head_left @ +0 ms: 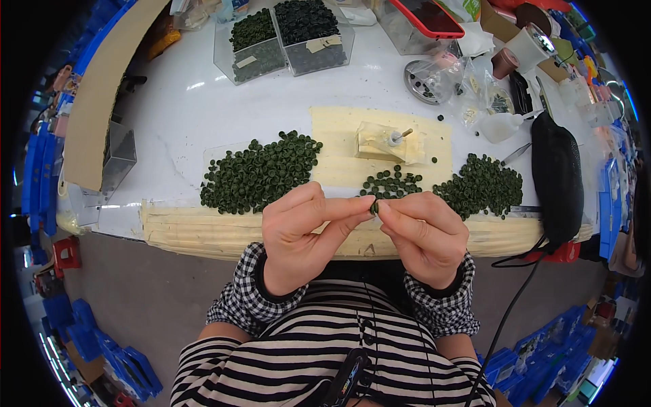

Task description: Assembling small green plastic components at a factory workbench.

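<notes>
Between my two hands, just above the table's front edge, a small dark green round cap (374,207) is pinched at the fingertips. My left hand (302,227) grips it from the left with thumb and forefinger. From the right, the thumb and fingers of my right hand (431,234) close on the same piece. The fingertips cover much of it. Behind my left hand spreads a large pile of green caps (261,173). A smaller cluster (391,183) lies just beyond the fingertips, and another pile (483,186) lies behind my right hand.
A taped block with a metal pin (390,141) stands on a tan sheet (332,129). Two clear bins (261,61) of dark caps stand at the back. A red-edged phone (428,17), plastic bags (441,78) and a black padded object (557,180) with a cable occupy the right side.
</notes>
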A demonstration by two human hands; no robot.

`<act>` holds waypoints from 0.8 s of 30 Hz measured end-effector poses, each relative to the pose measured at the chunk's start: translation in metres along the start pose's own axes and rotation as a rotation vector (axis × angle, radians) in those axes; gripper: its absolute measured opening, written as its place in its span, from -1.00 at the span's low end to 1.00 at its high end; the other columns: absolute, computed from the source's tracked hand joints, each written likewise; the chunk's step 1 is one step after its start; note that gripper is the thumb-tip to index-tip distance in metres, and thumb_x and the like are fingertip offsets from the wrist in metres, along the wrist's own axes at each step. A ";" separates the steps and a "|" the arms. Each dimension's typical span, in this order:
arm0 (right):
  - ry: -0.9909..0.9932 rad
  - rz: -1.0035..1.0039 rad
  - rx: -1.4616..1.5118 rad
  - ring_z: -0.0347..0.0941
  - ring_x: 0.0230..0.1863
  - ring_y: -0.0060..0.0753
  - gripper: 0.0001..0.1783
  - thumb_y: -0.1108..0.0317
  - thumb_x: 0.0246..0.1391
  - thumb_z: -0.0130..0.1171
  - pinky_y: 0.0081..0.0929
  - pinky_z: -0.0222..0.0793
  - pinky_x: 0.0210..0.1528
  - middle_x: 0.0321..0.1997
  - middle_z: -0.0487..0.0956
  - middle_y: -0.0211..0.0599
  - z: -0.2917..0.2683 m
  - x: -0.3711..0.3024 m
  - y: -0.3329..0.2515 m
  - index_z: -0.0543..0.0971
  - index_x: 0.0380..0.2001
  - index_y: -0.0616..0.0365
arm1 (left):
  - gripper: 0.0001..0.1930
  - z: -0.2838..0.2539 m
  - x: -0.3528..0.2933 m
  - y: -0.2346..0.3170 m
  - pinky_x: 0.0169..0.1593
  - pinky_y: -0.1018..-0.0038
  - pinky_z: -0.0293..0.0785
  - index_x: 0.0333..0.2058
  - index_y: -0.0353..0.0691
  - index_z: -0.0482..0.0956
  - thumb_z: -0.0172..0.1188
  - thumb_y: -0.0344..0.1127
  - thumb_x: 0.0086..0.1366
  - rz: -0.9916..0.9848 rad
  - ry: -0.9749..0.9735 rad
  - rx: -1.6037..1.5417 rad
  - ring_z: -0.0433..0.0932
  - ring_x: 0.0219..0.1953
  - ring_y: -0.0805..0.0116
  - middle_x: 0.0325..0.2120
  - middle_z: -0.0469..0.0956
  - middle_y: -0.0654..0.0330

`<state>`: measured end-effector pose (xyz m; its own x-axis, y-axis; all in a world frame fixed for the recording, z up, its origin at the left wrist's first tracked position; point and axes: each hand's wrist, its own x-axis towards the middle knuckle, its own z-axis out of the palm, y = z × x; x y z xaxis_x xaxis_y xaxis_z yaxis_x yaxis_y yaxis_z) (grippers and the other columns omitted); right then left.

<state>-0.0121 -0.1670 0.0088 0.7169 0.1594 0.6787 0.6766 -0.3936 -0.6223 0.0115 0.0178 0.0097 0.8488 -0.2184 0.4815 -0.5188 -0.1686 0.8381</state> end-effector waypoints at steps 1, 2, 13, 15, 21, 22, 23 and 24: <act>0.000 0.000 -0.004 0.53 -0.42 -0.37 -0.60 0.64 -0.19 0.35 -0.54 0.43 -0.44 -0.31 0.62 -0.25 0.000 0.000 0.000 0.67 -0.17 0.23 | -0.71 0.000 0.000 0.000 -0.60 0.59 0.06 -0.25 -0.18 0.73 0.43 -0.55 -0.02 -0.002 -0.001 0.002 0.18 -0.67 0.57 -0.72 0.24 0.35; 0.000 0.000 -0.009 0.53 -0.42 -0.37 -0.61 0.64 -0.19 0.35 -0.54 0.43 -0.44 -0.31 0.62 -0.25 0.000 0.000 0.000 0.67 -0.17 0.23 | -0.71 0.000 0.000 0.001 -0.60 0.59 0.06 -0.25 -0.18 0.73 0.43 -0.55 -0.02 -0.004 -0.002 0.005 0.18 -0.67 0.57 -0.72 0.23 0.35; -0.007 0.008 -0.009 0.53 -0.41 -0.35 -0.60 0.64 -0.19 0.35 -0.53 0.43 -0.43 -0.31 0.62 -0.24 0.000 0.000 -0.001 0.67 -0.17 0.24 | -0.73 -0.001 0.001 0.001 -0.60 0.59 0.08 -0.27 -0.20 0.73 0.43 -0.55 -0.02 -0.005 -0.010 0.022 0.20 -0.66 0.57 -0.71 0.28 0.34; 0.005 0.033 -0.029 0.53 -0.41 -0.35 -0.60 0.65 -0.19 0.35 -0.53 0.43 -0.42 -0.31 0.62 -0.23 -0.002 0.000 -0.002 0.67 -0.17 0.24 | -0.74 -0.002 0.003 0.004 -0.60 0.60 0.11 -0.28 -0.21 0.73 0.42 -0.55 -0.01 -0.023 -0.021 0.028 0.23 -0.66 0.56 -0.70 0.32 0.32; 0.145 0.170 -0.121 0.51 -0.41 -0.37 -0.62 0.68 -0.16 0.32 -0.56 0.41 -0.38 -0.34 0.60 -0.22 -0.009 -0.005 0.002 0.66 -0.17 0.26 | -0.84 -0.013 0.007 -0.004 -0.57 0.53 0.15 -0.33 -0.23 0.69 0.37 -0.53 0.05 -0.085 -0.151 0.354 0.29 -0.66 0.46 -0.67 0.36 0.26; 0.144 0.164 -0.133 0.51 -0.40 -0.38 -0.63 0.68 -0.15 0.32 -0.57 0.41 -0.38 -0.34 0.60 -0.22 -0.010 -0.005 0.003 0.67 -0.17 0.26 | -0.85 -0.013 0.007 -0.006 -0.57 0.51 0.18 -0.34 -0.23 0.68 0.36 -0.53 0.06 -0.080 -0.161 0.400 0.30 -0.66 0.43 -0.67 0.36 0.24; 0.143 0.157 -0.145 0.50 -0.40 -0.38 -0.63 0.68 -0.15 0.31 -0.58 0.40 -0.37 -0.35 0.60 -0.22 -0.010 -0.005 0.003 0.67 -0.17 0.27 | -0.86 -0.012 0.007 -0.007 -0.57 0.50 0.20 -0.34 -0.23 0.68 0.35 -0.52 0.07 -0.076 -0.170 0.447 0.32 -0.66 0.40 -0.66 0.37 0.22; 0.132 0.170 -0.142 0.50 -0.40 -0.38 -0.64 0.68 -0.15 0.31 -0.58 0.40 -0.37 -0.35 0.60 -0.22 -0.010 -0.005 0.003 0.67 -0.18 0.27 | -0.87 -0.010 0.007 -0.009 -0.57 0.48 0.22 -0.35 -0.23 0.67 0.34 -0.52 0.08 -0.071 -0.179 0.494 0.33 -0.66 0.37 -0.66 0.37 0.20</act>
<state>-0.0157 -0.1776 0.0073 0.7836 -0.0359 0.6202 0.5114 -0.5296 -0.6767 0.0226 0.0277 0.0082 0.8754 -0.3436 0.3400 -0.4833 -0.6123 0.6257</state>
